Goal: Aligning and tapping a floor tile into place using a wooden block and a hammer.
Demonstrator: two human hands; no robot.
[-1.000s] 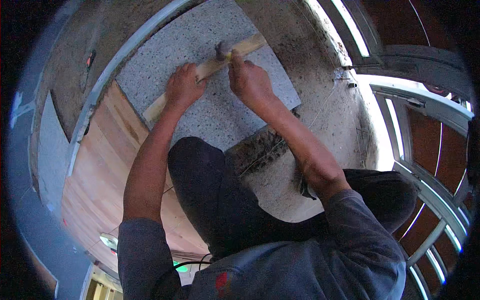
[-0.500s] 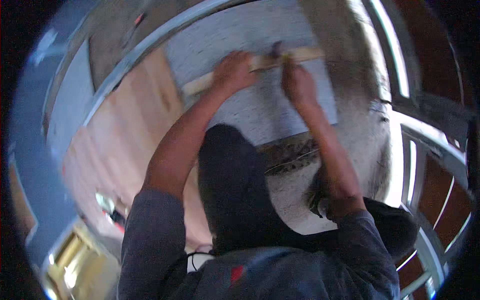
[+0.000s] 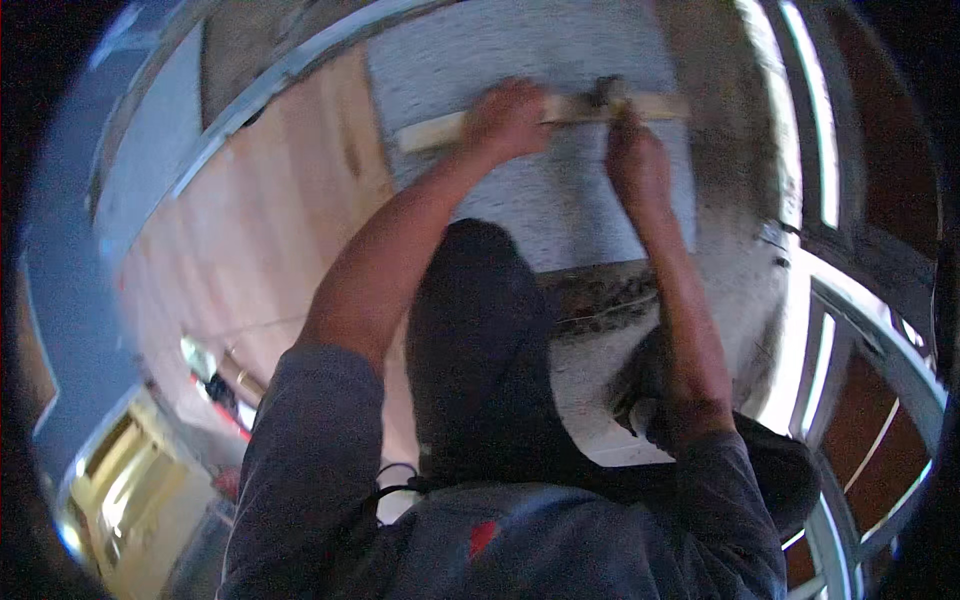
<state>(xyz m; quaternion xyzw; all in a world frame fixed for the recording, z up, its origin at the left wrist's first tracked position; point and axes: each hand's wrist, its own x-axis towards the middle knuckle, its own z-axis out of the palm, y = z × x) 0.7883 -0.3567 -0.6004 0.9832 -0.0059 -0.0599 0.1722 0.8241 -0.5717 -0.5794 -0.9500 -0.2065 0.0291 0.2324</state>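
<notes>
Speckled grey slab [image 3: 560,210] beside a wooden floor [image 3: 260,260]. Left hand [image 3: 510,118] and right hand [image 3: 635,160], fingers curled, grip a wooden straightedge [image 3: 440,132] lying across the slab.

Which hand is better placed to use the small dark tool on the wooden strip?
Probably the right hand: it sits directly beside the small dark tool on the wooden strip. The left hand lies flat on the strip further left, seemingly holding it on the grey slab.
</notes>
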